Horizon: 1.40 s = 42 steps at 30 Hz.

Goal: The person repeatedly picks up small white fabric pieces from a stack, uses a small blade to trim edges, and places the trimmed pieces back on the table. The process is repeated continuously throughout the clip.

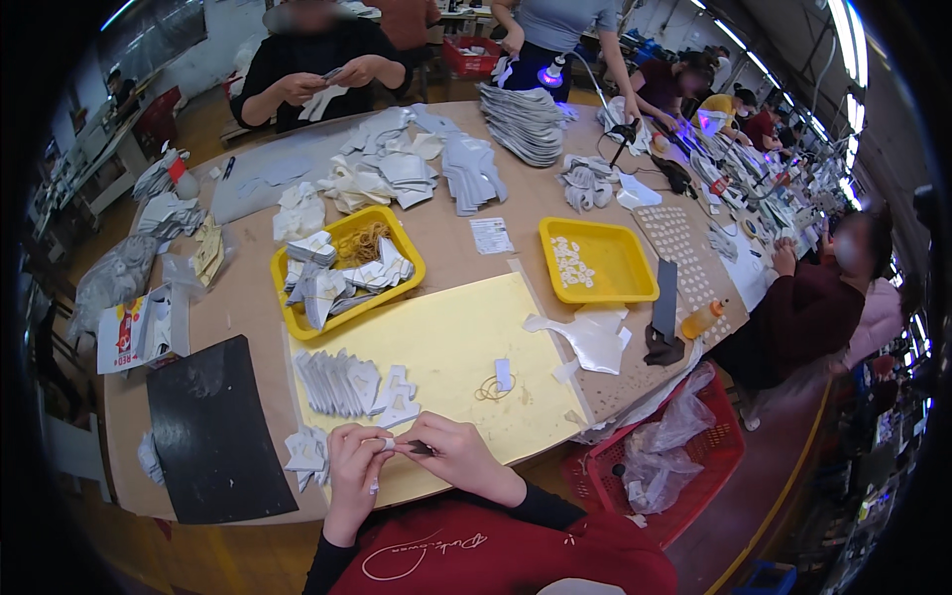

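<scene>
Near the table's front edge, my left hand (355,464) is closed around a small white piece (388,445), mostly covered by the fingers. Close beside it, my right hand (458,456) grips a small dark tool (421,448) whose kind I cannot make out; its fingertips meet the white piece. Just beyond the hands, a row of overlapping grey-white cut pieces (337,382) lies on a yellow sheet (461,342). A smaller pile of such pieces (307,454) is left of my left hand. Loose rubber bands (493,389) and a small pale slip (504,374) lie to the right.
A yellow tray (412,293) holds cut pieces and rubber bands; another yellow tray (645,288) holds small white pieces. A black board (218,436) lies left, a red crate (729,446) with plastic bags stands right. Across the table, a person (317,74) handles white pieces.
</scene>
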Each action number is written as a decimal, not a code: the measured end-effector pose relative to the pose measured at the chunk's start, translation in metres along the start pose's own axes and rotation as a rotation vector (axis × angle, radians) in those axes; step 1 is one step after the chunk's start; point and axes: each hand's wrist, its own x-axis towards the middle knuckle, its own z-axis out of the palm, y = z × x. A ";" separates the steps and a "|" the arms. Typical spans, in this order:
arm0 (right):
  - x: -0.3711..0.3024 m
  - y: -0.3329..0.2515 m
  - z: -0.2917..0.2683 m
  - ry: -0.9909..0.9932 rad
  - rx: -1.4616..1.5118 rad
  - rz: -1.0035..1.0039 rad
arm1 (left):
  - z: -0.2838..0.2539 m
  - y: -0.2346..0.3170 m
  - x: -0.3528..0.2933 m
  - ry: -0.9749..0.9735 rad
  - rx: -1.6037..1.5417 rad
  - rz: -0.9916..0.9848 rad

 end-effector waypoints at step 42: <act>0.010 -0.041 -0.002 0.130 -0.123 -0.113 | -0.017 0.025 0.010 0.202 0.138 0.229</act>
